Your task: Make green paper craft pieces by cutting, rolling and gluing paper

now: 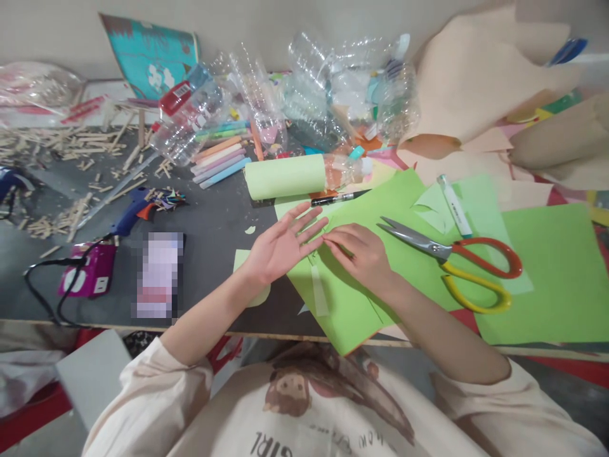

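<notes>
My left hand [283, 249] is turned palm up with its fingers stretched out and apart, and nothing lies in it. Beside it, my right hand [361, 254] has thumb and forefinger pinched together at the tip of my left little finger. Whatever is in the pinch, if anything, is too small to make out. Under both hands lie bright green paper sheets [352, 324]. A narrow pale paper strip [320, 292] rests just below the fingers. Past the left fingertips are a black pen [340, 198] and a plastic bottle wrapped in light green paper [285, 176].
Scissors [440, 249] lie open on the paper at right, near a white marker [454, 206]. At left are a blue glue gun [130, 209], a phone [159, 273] and a purple box [88, 270]. Clear plastic bottles [309, 82] and brown paper [485, 82] crowd the back.
</notes>
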The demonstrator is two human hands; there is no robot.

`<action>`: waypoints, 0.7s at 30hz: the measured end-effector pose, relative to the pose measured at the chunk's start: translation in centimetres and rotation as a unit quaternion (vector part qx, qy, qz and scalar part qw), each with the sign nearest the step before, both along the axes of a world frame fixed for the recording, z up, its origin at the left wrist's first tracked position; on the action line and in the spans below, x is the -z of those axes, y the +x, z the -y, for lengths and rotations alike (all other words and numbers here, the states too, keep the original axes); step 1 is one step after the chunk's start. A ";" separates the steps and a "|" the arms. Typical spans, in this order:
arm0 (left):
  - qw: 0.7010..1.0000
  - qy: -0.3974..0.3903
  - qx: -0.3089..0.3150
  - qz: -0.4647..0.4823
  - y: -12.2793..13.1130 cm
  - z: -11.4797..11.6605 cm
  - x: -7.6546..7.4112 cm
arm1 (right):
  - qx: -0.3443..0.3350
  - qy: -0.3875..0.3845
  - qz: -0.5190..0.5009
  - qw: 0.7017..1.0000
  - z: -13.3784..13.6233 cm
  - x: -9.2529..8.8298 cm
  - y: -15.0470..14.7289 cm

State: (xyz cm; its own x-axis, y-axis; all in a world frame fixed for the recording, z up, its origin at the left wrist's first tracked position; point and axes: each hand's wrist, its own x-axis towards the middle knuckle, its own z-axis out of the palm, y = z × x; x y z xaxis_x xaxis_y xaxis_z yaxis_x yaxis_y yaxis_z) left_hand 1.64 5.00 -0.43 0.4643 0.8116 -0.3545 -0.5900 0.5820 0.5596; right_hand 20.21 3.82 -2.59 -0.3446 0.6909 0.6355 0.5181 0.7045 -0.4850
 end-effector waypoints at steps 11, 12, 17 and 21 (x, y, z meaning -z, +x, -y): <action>0.948 0.194 0.092 -0.234 -1.5 -0.9 -0.7 | -0.034 -0.199 -0.003 0.979 -0.6 -0.8 0.1; 0.908 0.241 0.078 -0.335 -1.7 -1.0 -0.7 | -0.022 -0.229 -0.015 0.973 -0.6 -0.7 0.2; 0.594 0.405 0.081 -0.690 -2.8 -2.0 -0.4 | 0.011 -0.269 -0.082 0.960 -0.9 -0.4 0.9; 0.516 0.432 0.220 -0.706 -3.9 -2.7 0.0 | 0.027 -0.234 -0.111 0.966 -1.2 -0.4 1.1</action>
State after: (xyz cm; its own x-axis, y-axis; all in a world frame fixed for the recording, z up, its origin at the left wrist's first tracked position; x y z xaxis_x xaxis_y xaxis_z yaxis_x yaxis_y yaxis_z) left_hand -2.30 7.75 -0.41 0.4453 0.8759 -0.1856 0.8443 -0.3417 0.4128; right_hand 21.26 5.02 -2.18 -0.1919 0.9331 0.3041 0.3949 0.3571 -0.8465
